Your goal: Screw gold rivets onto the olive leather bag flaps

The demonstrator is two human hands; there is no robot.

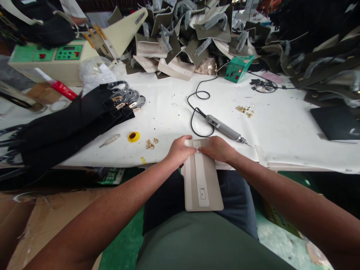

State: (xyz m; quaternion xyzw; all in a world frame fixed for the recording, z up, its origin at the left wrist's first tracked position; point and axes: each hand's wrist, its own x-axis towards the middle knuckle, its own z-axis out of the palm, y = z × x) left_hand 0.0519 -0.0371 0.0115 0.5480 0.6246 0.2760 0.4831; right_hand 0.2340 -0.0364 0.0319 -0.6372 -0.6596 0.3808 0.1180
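A flat beige panel [212, 183] with a paler strip down its middle hangs over the table's front edge above my lap. A small rectangular fitting [202, 194] shows near the strip's lower end. My left hand [181, 150] grips the panel's top left corner, thumb on the front. At the top right, my right hand [216, 148] pinches the same panel, its thumb close to the other thumb at the upper fitting. Just beyond my right hand a grey pen-like tool [225, 128] lies on the table, its cord running to a green box [238, 69] with a red light.
Black strapped pieces [64, 120] are piled at the left. Gold rings [150, 144], a yellow spool [133, 136] and a thin tool [110, 140] lie left of my hands. Small gold parts [245, 110] sit at right. Beige pieces [176, 67] are heaped behind on the white table [165, 97].
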